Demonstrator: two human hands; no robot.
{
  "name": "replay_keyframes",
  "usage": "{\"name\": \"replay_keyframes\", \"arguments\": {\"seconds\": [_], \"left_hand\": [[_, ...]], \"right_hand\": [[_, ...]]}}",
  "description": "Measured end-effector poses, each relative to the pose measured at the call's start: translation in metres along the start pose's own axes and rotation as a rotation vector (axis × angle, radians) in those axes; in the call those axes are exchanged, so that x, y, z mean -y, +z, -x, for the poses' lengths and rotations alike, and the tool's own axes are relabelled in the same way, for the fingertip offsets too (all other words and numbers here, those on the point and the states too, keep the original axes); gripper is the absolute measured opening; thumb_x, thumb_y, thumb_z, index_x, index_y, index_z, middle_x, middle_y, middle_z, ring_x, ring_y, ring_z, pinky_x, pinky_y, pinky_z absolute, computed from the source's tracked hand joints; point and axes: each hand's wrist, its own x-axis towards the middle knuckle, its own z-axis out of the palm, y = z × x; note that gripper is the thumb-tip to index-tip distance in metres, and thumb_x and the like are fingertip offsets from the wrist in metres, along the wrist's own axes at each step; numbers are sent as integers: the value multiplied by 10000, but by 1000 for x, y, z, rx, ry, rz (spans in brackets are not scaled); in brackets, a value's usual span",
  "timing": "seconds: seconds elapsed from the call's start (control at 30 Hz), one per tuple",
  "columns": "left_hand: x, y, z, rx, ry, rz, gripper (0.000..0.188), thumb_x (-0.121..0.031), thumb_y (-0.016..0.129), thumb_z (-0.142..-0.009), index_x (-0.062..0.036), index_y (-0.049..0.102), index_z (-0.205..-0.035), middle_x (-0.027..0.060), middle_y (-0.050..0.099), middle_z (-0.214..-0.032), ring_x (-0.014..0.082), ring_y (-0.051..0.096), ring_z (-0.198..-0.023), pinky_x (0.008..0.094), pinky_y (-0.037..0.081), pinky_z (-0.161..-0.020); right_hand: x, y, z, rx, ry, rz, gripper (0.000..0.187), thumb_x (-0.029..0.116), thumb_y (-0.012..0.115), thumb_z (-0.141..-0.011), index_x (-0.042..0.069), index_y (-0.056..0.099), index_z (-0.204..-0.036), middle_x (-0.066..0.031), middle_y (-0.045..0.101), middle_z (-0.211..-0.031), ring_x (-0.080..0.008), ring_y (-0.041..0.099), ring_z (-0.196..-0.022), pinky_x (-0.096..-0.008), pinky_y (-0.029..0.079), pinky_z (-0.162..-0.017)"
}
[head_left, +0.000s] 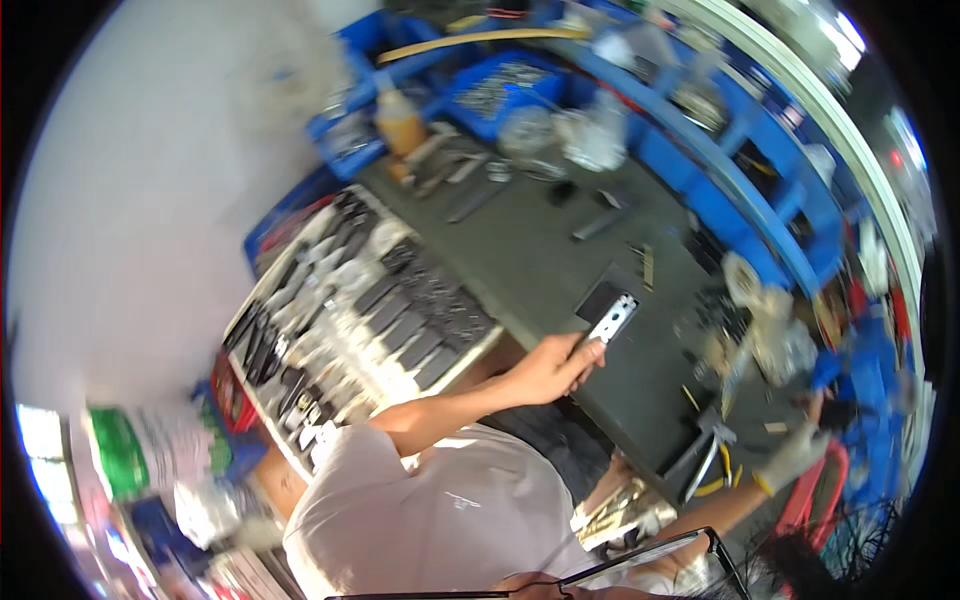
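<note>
Holding a silver metal piece point(614, 317), long, narrow and pierced with dark holes, in the left hand point(555, 368); covering its near end, so cannot make out full length or underside. Clenched around that end with curled fingers point(592, 356), leaving the far end jutting past them above the tabletop point(500, 245). Overlapping in view with a black block point(597, 299) just behind; cannot tell whether touching or apart. Wearing a pale glove with yellow cuff on the right hand point(793, 455), well apart at far right; cannot tell whether grasping or released, blurred up against a dark object point(848, 413) too smeared to identify. Lying on the dark green tabletop: beyond the metal piece, a thin brass strip point(648, 268); nearer the right hand, a yellow-handled tool point(728, 468). Set beside the tabletop at left: a pale tray point(485, 346) with rows of black parts, partly washed out by glare. Ranged along the back: blue bins point(462, 100), one full of small metal bits, plus an amber bottle point(402, 128) and clear plastic bags point(595, 138), contents unclear. Closing off the left: a white wall point(150, 210). Cut off at bottom: a white shirt point(450, 510) and dark-rimmed glasses point(713, 545).
</note>
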Motion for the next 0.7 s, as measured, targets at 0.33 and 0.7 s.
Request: {"name": "replay_keyframes", "arguments": {"seconds": [0.33,0.7], "left_hand": [[9,-88,128,-500,109,-21,328,-238,468,-1086,43,577,-1216,-21,513,-743,65,497,-610,243,436,-562],[7,-69,111,186,-106,1142,287,-158,549,-881,-132,375,-654,11,397,-511,136,397,-410,263,333,-400]], "right_hand": [[-60,-7,-38,207,188,186,508,330,651,-988,-53,601,-1317,-142,670,-1255,-216,625,-1110,-351,456,-992],[116,79,162,623,-270,-84,291,110,779,-825,22,684,-1086,-137,706,-1025,-265,685,-951,-358,534,-852]]}}
